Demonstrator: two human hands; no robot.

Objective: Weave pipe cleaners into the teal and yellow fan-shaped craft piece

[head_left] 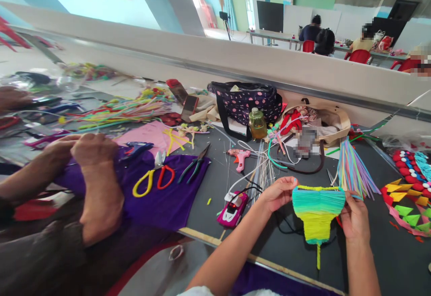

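A teal-to-yellow pipe-cleaner piece (pixel 318 215), wide on top and tapering down to a thin yellow stem, hangs upright between my two hands. My left hand (pixel 281 193) pinches its upper left corner between thumb and fingers. On the other side, my right hand (pixel 357 215) grips the upper right corner, where a blue strand sticks out past the fingers. A yellow strip runs along the top edge. Behind the piece lies a bundle of pastel pipe cleaners (pixel 355 170), with scissors (pixel 332 178) partly hidden near its left side.
A pink glue gun (pixel 239 158) and a magenta car-shaped device (pixel 233 209) lie left of my arms. Pliers (pixel 195 166) and yellow-red scissors (pixel 156 177) rest on purple cloth (pixel 168 206). A co-worker's hands (pixel 94 148) are at left. A bottle (pixel 257 123) stands behind.
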